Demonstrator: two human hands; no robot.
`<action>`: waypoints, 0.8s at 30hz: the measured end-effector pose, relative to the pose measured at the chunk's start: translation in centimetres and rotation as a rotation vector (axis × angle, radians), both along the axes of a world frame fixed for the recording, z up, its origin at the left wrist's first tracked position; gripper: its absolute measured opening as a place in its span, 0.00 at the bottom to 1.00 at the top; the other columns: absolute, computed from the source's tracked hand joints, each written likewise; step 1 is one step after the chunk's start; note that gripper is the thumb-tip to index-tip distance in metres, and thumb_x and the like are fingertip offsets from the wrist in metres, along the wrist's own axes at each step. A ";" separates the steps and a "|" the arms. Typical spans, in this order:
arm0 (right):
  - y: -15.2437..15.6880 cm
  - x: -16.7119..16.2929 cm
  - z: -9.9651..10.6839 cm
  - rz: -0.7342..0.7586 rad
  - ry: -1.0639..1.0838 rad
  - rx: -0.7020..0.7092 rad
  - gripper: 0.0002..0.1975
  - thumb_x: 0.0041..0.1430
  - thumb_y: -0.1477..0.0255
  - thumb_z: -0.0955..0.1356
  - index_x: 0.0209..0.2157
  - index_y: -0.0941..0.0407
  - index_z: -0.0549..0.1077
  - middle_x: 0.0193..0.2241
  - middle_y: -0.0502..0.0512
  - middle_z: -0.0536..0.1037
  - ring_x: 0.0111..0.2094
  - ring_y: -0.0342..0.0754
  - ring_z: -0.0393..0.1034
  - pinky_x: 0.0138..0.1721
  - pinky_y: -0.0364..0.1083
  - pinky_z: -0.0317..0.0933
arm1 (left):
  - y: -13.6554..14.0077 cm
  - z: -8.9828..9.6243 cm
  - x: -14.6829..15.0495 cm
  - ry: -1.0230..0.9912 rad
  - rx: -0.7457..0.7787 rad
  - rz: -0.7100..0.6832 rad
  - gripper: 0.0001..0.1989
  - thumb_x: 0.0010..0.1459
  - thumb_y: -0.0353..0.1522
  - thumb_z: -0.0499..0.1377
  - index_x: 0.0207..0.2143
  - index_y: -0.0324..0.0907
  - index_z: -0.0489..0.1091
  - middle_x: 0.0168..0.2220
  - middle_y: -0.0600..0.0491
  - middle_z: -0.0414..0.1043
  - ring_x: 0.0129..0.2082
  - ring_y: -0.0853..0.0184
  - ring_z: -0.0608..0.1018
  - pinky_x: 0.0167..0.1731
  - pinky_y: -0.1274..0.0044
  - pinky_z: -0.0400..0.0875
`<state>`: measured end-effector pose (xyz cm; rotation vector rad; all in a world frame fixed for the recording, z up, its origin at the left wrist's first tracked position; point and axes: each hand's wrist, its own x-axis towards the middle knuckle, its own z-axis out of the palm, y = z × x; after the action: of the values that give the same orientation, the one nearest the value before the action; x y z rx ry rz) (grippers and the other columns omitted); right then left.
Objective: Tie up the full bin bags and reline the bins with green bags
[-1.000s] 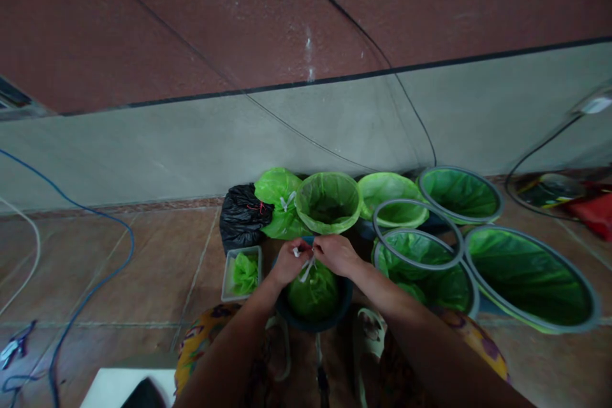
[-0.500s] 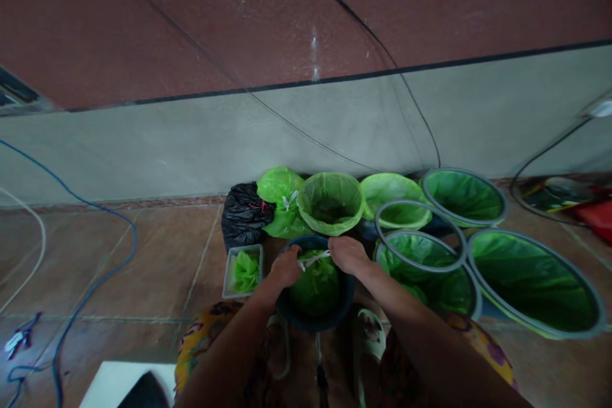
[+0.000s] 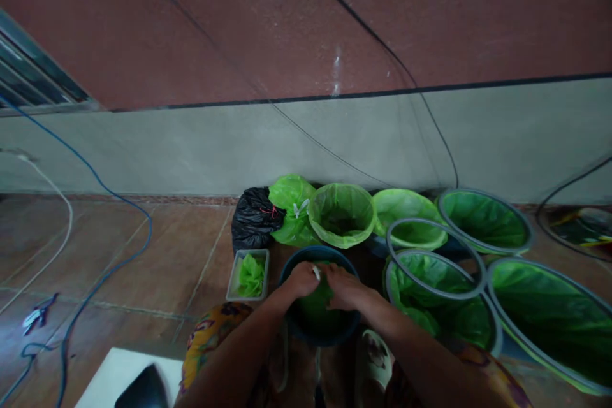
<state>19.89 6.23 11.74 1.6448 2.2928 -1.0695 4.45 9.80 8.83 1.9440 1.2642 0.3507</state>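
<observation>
Here's the bag (image 3: 316,317), green, down inside the bucket (image 3: 320,337), its top hidden under the hands. L hand (image 3: 305,279) is over the left rim, fingers curled in, w/ a bit of white tie (image 3: 316,273) at the tips: looks pinched, prob. so it can't slip. R hand (image 3: 343,285) is in over the right rim, fingers bent down at the bag; can't tell if they've hold of anything. Bucket's btwn the shoes (image 3: 382,373), prob. b/c both arms reach it evenly there. Just off its left rim, the tub (image 3: 230,293) w/ crumpled film (image 3: 251,275), handy for L hand. Along the floor's (image 3: 182,236) wall-side edge: black bag (image 3: 253,217) and tied bag (image 3: 291,233), touching, prob. parked there outta the way. Right of the bucket, lined bins (image 3: 459,325), liners over rims, presumably so they stay open; ring (image 3: 480,264) appears laid loose across two.
</observation>
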 end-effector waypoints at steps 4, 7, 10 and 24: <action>0.5 -0.3 0.3 -0.020 0.037 0.035 0.35 0.46 0.68 0.72 0.57 0.61 0.65 0.51 0.68 0.71 0.53 0.61 0.68 0.53 0.53 0.60 | -0.2 1.7 0.0 -0.066 -0.127 0.073 0.12 0.46 0.27 0.54 0.13 0.41 0.66 0.11 0.59 0.57 0.16 0.72 0.63 0.20 0.79 0.57; 1.5 -0.4 0.8 -0.035 0.156 0.071 0.20 0.53 0.76 0.65 0.49 0.60 0.72 0.46 0.65 0.77 0.51 0.57 0.70 0.52 0.50 0.60 | -0.3 2.8 0.0 -0.191 -0.244 0.175 0.08 0.44 0.27 0.55 0.15 0.39 0.68 0.13 0.59 0.57 0.16 0.73 0.62 0.19 0.79 0.54; 2.5 -0.5 1.3 -0.110 0.281 0.087 0.20 0.52 0.81 0.61 0.46 0.57 0.74 0.44 0.61 0.79 0.50 0.53 0.71 0.51 0.48 0.61 | 0.2 4.0 0.0 -0.322 -0.202 0.234 0.05 0.43 0.27 0.59 0.17 0.40 0.69 0.16 0.58 0.62 0.19 0.71 0.65 0.21 0.79 0.57; 6.6 -3.5 13.1 -0.684 1.251 -0.247 0.16 0.48 0.61 0.73 0.36 0.55 0.74 0.32 0.55 0.81 0.35 0.52 0.76 0.38 0.48 0.69 | 0.9 10.0 -9.5 -0.332 0.180 0.605 0.30 0.48 0.47 0.65 0.52 0.42 0.69 0.50 0.44 0.73 0.51 0.55 0.74 0.50 0.69 0.68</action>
<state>16.39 12.84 24.84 1.9588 1.7699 -3.0652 -5.01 10.67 18.85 1.5137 1.6085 1.0747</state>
